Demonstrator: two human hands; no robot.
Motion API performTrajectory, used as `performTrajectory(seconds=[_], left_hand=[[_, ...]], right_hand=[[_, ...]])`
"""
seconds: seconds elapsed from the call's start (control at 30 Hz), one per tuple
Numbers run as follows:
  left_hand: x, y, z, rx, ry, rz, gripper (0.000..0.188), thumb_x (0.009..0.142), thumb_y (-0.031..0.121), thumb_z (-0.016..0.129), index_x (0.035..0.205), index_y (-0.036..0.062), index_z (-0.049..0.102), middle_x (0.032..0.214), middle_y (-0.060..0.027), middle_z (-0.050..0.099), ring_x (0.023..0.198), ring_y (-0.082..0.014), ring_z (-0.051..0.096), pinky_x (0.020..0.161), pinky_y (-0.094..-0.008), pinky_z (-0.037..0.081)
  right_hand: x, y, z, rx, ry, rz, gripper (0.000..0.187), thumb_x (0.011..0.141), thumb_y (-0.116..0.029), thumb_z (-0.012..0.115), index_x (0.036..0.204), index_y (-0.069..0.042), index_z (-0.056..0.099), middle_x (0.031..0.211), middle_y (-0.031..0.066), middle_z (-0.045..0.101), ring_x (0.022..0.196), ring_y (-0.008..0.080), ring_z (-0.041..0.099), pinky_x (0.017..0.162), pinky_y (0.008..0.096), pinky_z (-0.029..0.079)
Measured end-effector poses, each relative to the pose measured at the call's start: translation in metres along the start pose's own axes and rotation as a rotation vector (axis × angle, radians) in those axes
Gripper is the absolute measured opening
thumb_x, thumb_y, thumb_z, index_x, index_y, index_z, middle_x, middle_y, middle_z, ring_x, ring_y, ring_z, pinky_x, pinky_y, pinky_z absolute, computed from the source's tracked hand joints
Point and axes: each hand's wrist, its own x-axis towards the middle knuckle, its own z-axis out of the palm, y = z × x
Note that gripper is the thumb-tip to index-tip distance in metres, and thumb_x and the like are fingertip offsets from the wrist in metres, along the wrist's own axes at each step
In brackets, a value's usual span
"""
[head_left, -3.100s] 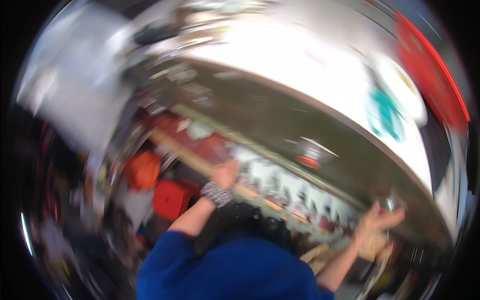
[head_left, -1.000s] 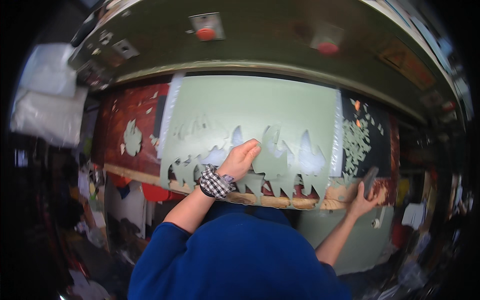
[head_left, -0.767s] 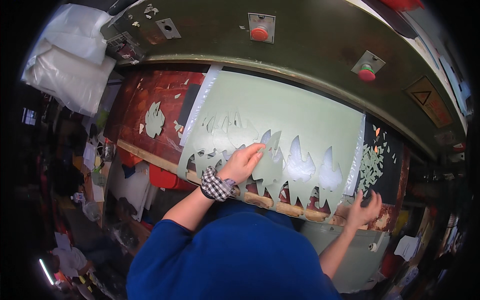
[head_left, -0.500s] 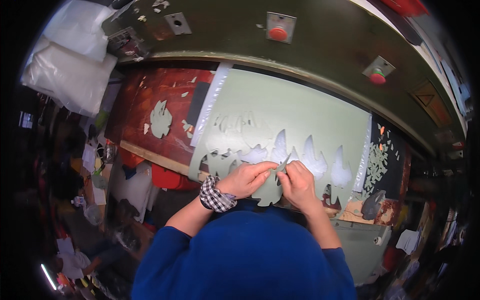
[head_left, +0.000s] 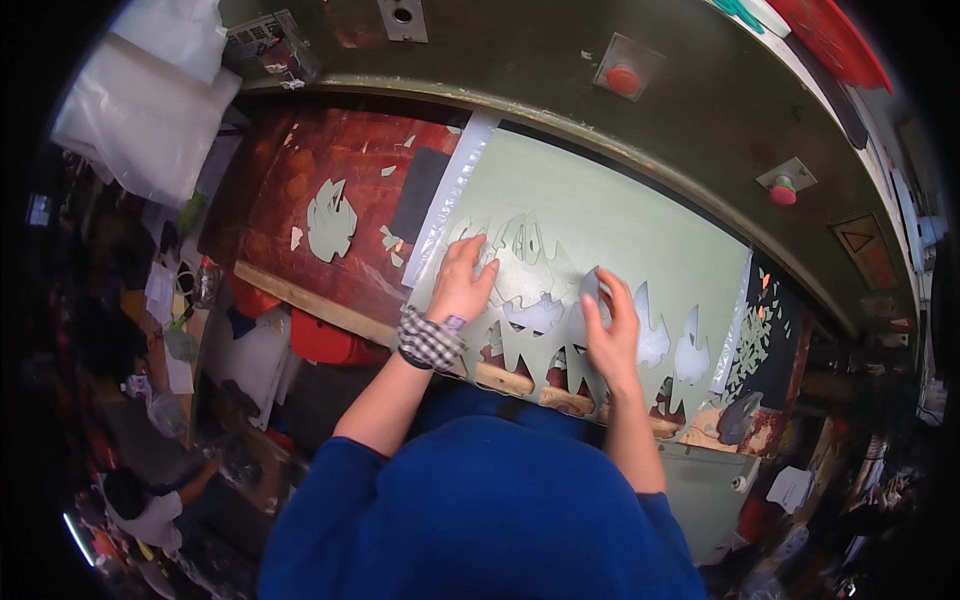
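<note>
A pale green sheet (head_left: 640,220) lies on the bench in front of me, with jagged leaf-like shapes cut through its near part. My left hand (head_left: 463,285) rests over the sheet's left side, fingers apart, beside loosely seated cut pieces (head_left: 525,260). In my right hand (head_left: 615,330) a grey-green cut-out piece (head_left: 590,287) is pinched between thumb and fingers, above the openings; the hand hides much of it. A checked band circles my left wrist.
On the red board at left lie another cut-out piece (head_left: 330,222) and scraps. Small green offcuts (head_left: 752,335) cover a dark surface at right. A green machine beam (head_left: 500,60) with red buttons (head_left: 623,79) spans the far side. Another person (head_left: 150,510) is at lower left.
My hands, together on a cut-out piece before, are now apart. The left has moved left and opened over the sheet; the right keeps a piece slightly farther right. My view has shifted a little.
</note>
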Motion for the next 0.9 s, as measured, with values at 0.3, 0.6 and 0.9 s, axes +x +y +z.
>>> performTrajectory(seconds=[0.3,0.6,0.9], left_hand=[[0.003,0.011,0.011,-0.173,-0.143,-0.206,0.058,0.086,0.013,0.065,0.137,-0.0045,0.043,0.122,-0.0167,0.058,0.102,-0.0208,0.059,0.088,-0.0299,0.049],[-0.002,0.027,0.035,0.154,0.15,0.226,0.054,0.074,0.009,0.072,0.125,0.0016,0.056,0.113,-0.014,0.056,0.103,-0.0332,0.046,0.094,-0.039,0.041],[0.004,0.016,0.044,-0.625,-0.033,-0.073,0.044,0.087,0.0,0.062,0.13,0.0012,0.052,0.112,-0.0117,0.061,0.106,-0.0198,0.059,0.089,-0.0279,0.048]], right_hand=[[0.024,-0.003,0.041,-0.487,-0.058,-0.196,0.053,0.074,-0.008,0.069,0.125,-0.004,0.056,0.112,0.0147,0.058,0.103,0.0313,0.05,0.094,0.041,0.04],[0.011,0.004,0.033,-0.09,-0.031,-0.05,0.048,0.075,-0.001,0.063,0.123,-0.005,0.056,0.104,0.0108,0.063,0.106,0.027,0.052,0.096,0.0383,0.041],[-0.001,0.01,0.048,-0.122,0.056,-0.088,0.048,0.076,-0.005,0.069,0.122,-0.003,0.056,0.107,0.0122,0.062,0.115,0.0288,0.048,0.098,0.0386,0.041]])
